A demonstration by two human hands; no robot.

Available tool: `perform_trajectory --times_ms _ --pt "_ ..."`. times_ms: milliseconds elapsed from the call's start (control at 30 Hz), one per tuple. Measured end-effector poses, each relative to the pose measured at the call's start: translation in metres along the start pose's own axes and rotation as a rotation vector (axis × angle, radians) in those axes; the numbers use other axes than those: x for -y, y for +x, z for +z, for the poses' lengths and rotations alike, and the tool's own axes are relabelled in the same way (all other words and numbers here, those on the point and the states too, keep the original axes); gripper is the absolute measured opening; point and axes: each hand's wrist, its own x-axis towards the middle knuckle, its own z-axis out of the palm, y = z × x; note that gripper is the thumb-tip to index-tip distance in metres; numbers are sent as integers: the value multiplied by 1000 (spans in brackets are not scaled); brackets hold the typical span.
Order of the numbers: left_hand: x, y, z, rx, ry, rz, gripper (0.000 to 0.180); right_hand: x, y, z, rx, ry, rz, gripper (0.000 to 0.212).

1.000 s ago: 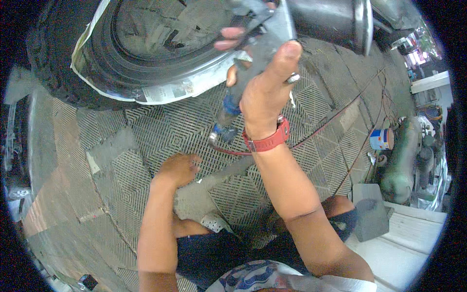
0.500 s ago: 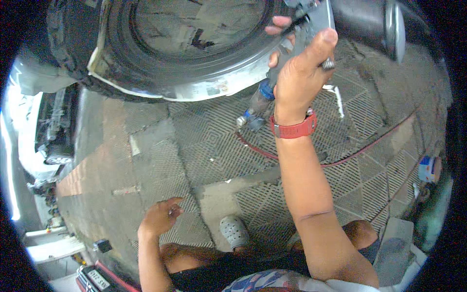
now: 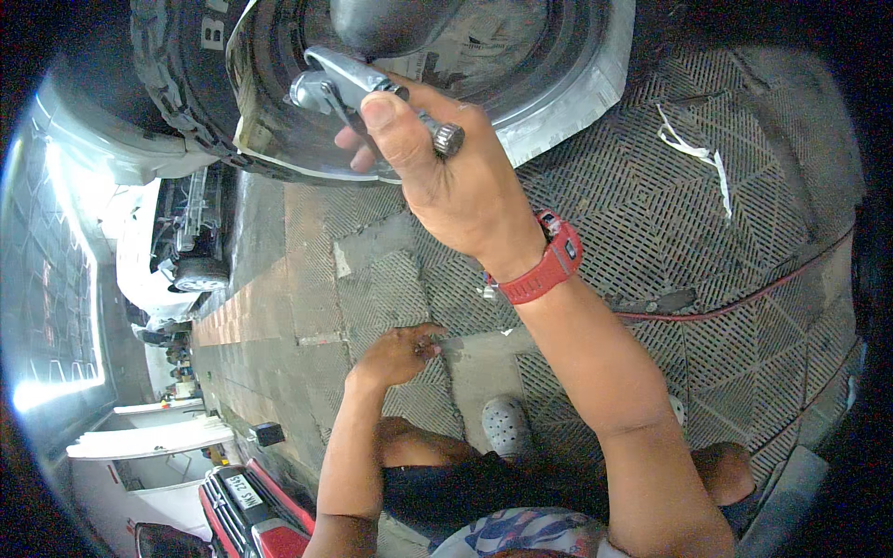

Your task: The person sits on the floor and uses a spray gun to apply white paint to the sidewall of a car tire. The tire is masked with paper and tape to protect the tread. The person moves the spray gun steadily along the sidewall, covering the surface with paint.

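Observation:
My right hand (image 3: 442,163), with a red watch (image 3: 544,265) at its wrist, is wrapped around a silver spray gun (image 3: 349,88). The thumb lies over the gun's back, near a knurled knob (image 3: 448,139). A dark rounded part (image 3: 386,23), perhaps the gun's cup, shows above it. Both are in front of a wheel (image 3: 521,70) lined with a pale, glossy sheet (image 3: 567,121). Lower and to the left, my left hand (image 3: 398,356) hangs above the floor, index finger stretched and the others loosely bent. I see nothing held in it.
A red hose (image 3: 716,314) runs over the ribbed floor mats (image 3: 605,205). A torn white strip (image 3: 712,167) lies at the right. Further left stand a white car (image 3: 149,242) and a red vehicle (image 3: 256,507). My grey clog (image 3: 507,428) is below.
My right hand has swung left with the spray gun, now across the wheel's face. The view has shifted, and my left hand appears further right and slightly higher.

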Motion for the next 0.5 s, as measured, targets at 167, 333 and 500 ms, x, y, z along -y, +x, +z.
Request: perform_trajectory --times_ms 167,333,500 --pt "19 6 -1 36 22 -12 45 11 0 -16 -111 54 -8 54" --pt "21 1 -5 -191 82 30 44 18 -3 -34 -466 -177 -199 51" --pt "-65 4 -107 -1104 378 390 53 32 -20 -65 -486 2 40 58"
